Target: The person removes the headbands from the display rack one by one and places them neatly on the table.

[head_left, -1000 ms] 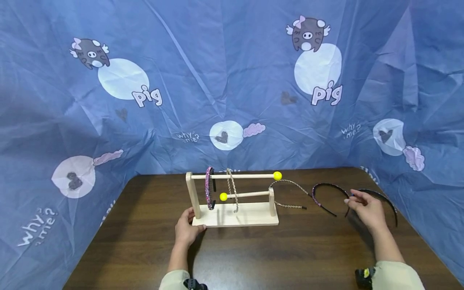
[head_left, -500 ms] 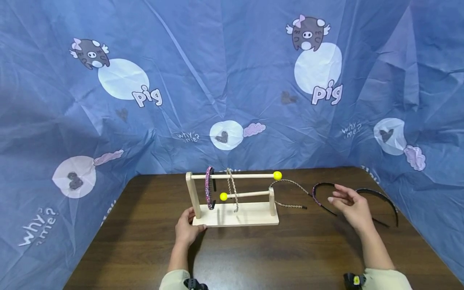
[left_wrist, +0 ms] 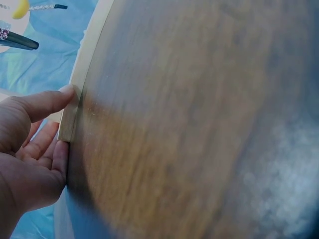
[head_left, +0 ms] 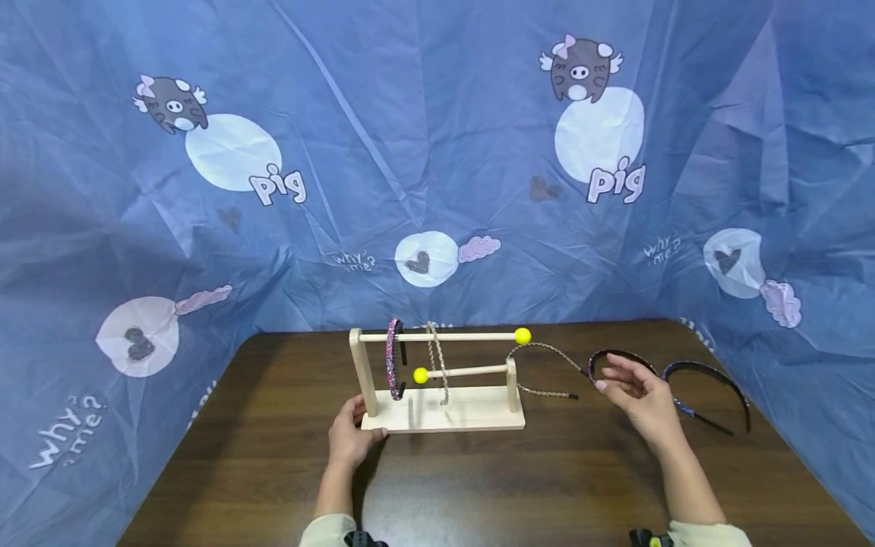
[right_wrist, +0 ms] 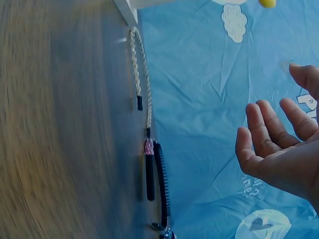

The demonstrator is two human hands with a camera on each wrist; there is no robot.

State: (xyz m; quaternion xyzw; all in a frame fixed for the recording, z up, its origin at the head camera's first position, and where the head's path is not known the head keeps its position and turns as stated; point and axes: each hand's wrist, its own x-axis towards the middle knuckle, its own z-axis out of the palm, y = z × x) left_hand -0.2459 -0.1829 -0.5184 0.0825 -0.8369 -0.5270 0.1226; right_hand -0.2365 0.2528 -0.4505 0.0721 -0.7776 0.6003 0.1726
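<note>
Gripping the wooden stand (head_left: 472, 411) by its left end with my left hand (head_left: 350, 436), I'm holding my right hand (head_left: 645, 401), thumb and fingers wide apart, above the pinkish headband (right_wrist: 150, 167) lying on the table (head_left: 492, 486).

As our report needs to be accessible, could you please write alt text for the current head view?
A person's left hand grips one end of a wooden stand whose upper rod carries a glittery pink headband and a braided headband. The right hand, empty, hovers near three more headbands on a brown table, before a blue pig-print backdrop.
</note>
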